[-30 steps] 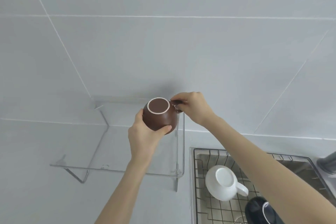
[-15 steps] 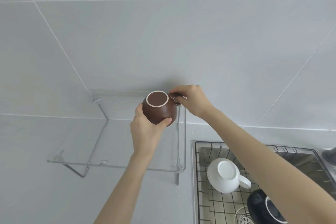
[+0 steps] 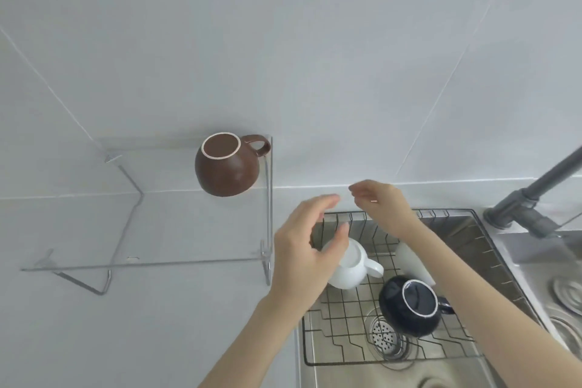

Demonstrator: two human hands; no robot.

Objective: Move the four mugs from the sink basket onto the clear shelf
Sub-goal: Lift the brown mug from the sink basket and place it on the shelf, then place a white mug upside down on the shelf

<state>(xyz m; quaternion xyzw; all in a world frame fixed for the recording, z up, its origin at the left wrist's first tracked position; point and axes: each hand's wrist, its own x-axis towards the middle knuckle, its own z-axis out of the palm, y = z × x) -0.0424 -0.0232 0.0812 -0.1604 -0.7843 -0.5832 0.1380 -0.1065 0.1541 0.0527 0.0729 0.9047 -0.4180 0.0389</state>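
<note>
- Head view: the brown mug [image 3: 227, 167] stands upside down at the back right corner of the clear shelf [image 3: 176, 230], its handle pointing right toward the shelf's right edge, and no hand touches it.
- Three mugs lie in the wire sink basket [image 3: 346, 340]: a white mug [image 3: 352, 266] at the back left with its handle to the right, a dark navy mug [image 3: 409, 309] nearer the front with its white-rimmed base up, and what seems to be another white mug [image 3: 412, 263] mostly hidden behind the right forearm.
- Left hand [image 3: 302, 252] is open and empty, fingers spread, in front of the white mug's left side; whether it touches the mug I cannot tell.
- Right hand [image 3: 381, 201] hangs over the basket's back rim, fingers loosely curled, grasping nothing.
- Basket sits in a steel sink [image 3: 491, 249] above the round drain strainer [image 3: 385, 335].
- Dark grey faucet [image 3: 535, 198] rises at the right, against the pale tiled wall [image 3: 283, 57].
</note>
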